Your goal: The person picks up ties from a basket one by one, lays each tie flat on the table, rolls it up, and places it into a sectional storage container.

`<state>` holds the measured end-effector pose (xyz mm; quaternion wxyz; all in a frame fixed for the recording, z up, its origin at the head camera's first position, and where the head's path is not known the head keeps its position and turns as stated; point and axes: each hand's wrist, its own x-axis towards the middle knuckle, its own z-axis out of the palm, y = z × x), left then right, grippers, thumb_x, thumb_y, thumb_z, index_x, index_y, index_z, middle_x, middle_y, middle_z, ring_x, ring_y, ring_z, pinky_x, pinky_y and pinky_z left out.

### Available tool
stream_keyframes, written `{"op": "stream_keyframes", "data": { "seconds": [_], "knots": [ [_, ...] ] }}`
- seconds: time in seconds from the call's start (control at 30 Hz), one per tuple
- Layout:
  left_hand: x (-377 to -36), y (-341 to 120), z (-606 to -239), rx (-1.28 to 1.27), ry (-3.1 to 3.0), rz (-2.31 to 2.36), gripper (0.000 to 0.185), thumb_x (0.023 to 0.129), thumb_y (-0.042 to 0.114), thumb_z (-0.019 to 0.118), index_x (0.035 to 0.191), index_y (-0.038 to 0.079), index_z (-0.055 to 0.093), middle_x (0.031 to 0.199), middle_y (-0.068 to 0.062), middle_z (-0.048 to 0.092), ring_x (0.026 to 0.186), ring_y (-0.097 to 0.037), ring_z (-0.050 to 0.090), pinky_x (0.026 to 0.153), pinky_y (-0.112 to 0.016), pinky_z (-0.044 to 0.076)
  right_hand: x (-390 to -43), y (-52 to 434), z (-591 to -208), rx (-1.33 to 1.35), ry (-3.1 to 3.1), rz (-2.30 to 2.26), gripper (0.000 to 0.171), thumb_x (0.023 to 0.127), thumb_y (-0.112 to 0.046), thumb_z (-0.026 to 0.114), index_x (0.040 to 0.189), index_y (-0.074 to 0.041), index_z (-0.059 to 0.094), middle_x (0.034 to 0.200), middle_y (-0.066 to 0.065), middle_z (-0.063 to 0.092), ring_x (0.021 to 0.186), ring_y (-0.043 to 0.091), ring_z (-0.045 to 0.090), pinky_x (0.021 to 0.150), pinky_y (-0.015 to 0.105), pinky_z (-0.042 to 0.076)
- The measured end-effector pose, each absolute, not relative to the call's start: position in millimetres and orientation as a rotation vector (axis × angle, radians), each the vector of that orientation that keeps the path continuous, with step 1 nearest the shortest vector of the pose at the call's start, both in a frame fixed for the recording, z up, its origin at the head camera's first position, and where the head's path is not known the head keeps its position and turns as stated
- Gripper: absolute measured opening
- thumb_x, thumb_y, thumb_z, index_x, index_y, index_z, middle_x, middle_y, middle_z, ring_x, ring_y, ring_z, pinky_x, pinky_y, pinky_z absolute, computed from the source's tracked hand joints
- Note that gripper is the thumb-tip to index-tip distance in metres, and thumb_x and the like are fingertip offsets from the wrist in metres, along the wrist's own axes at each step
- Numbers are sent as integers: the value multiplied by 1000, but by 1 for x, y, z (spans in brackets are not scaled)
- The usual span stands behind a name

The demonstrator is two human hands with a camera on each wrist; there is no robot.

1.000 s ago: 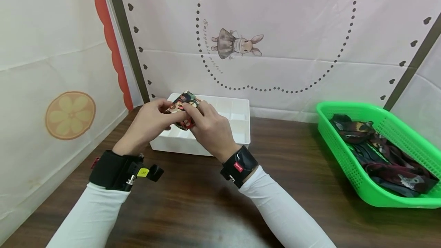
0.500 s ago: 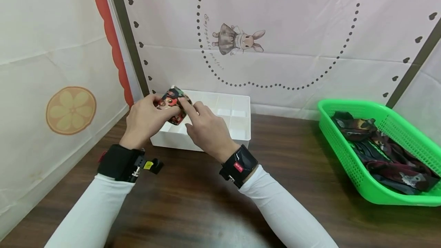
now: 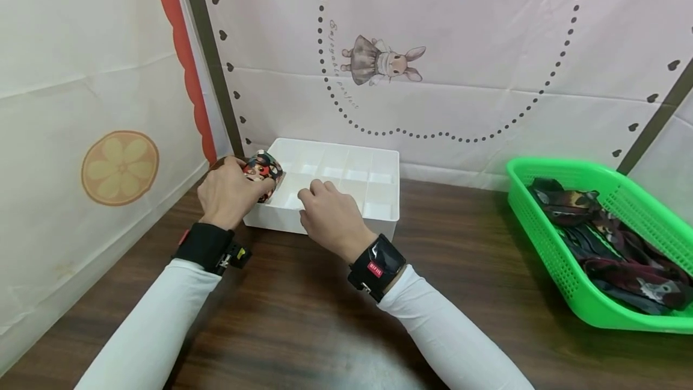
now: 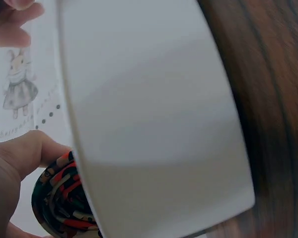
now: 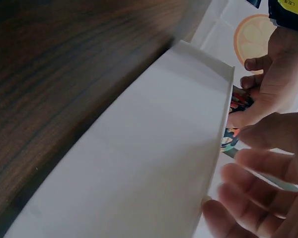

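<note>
Rolled patterned tie [image 3: 263,168] – red, black and cream print – sits at the left front corner of the white divided organizer box [image 3: 379,212], just over the corner compartment. Left hand [image 3: 230,190] grips it, fingers and thumb curled round the roll. Right hand [image 3: 329,216] rests at the box's front wall, fingers loosely bent over the rim, holding nothing. Box stands on the dark wood table [image 3: 303,318] by the backdrop. Green plastic basket [image 3: 547,239] – well apart on the right – holds a heap of dark patterned ties [image 3: 606,239]. Rabbit print [image 3: 385,64] on the backdrop behind.
</note>
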<state>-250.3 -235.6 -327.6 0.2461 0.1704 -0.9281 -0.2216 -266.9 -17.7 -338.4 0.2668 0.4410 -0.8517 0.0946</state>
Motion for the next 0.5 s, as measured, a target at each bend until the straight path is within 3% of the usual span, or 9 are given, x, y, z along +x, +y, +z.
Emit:
{"op": "stream_keyframes", "data": {
  "seconds": [0.23, 0.5],
  "knots": [
    [-251, -230, -334, 410, -2570, -450, 69, 84, 46, 80, 114, -13, 60, 82, -27, 63, 71, -40, 61, 55, -50, 50, -265, -18, -345, 1157, -2345, 203, 12, 98, -20, 73, 103, -10, 72, 93, 4, 64, 85, 20, 63, 58, 35, 58],
    [-251, -224, -337, 356, -2557, -335, 62, 84, 33, 81, 117, -13, 56, 74, -26, 63, 58, -38, 59, 48, -48, 47, -263, -19, -343, 1167, -2331, 198, 14, 101, -23, 70, 104, -11, 74, 92, 3, 64, 85, 18, 63, 60, 34, 59]
  ]
}}
